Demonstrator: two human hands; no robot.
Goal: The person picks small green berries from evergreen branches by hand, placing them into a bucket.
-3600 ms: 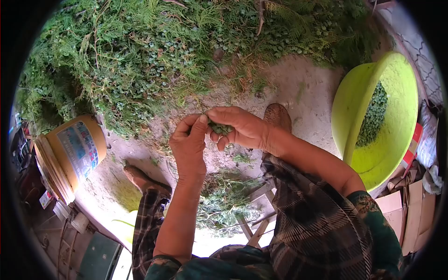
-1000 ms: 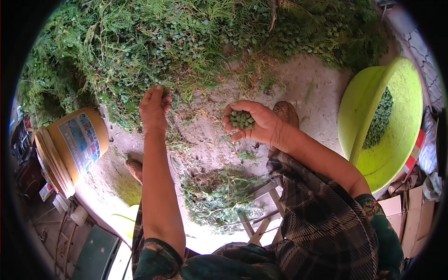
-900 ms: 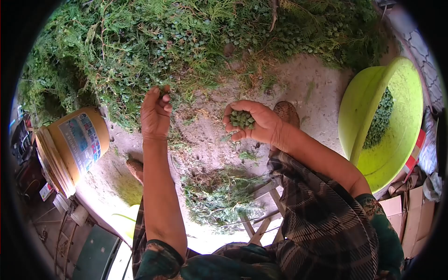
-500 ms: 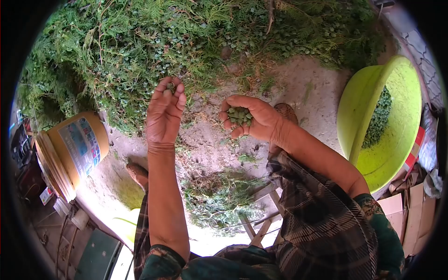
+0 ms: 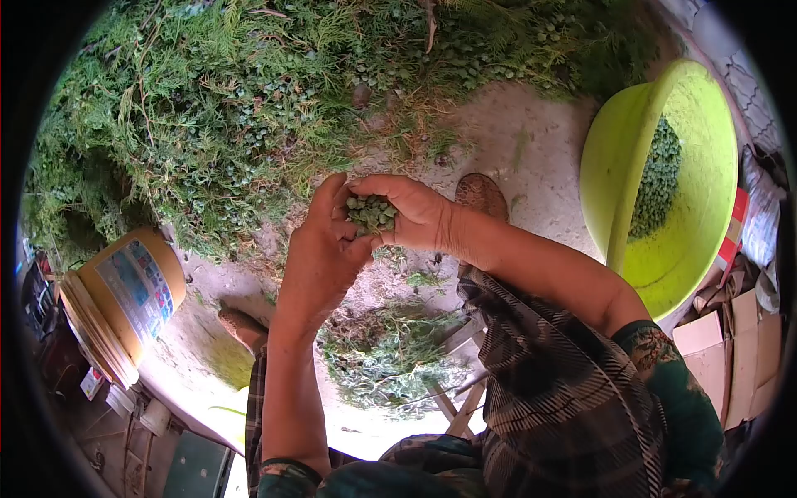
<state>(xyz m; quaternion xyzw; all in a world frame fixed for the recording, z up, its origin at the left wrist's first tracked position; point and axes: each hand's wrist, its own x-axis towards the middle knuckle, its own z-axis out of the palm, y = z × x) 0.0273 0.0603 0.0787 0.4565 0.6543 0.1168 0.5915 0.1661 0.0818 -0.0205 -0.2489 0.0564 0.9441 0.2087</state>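
While the right hand (image 5: 418,213) cups green cones (image 5: 373,214), the left hand (image 5: 318,253) curls beside them; any pinch hidden, cannot tell.

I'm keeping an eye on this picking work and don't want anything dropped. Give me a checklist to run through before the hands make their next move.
1. Green cones held in the cupped right hand: ok.
2. Left hand close by the cones: ok; whether it grips any: cannot tell.
3. Opening of the tub unblocked: ok, neither hand nor branches cover it.
4. Room in the tub: ok, bare inner wall shows beside its pile of cones.
5. Floor free of scraps: not ok, loose sprigs lie between the feet.
6. Contents of the bucket: cannot tell, its inside is not visible.
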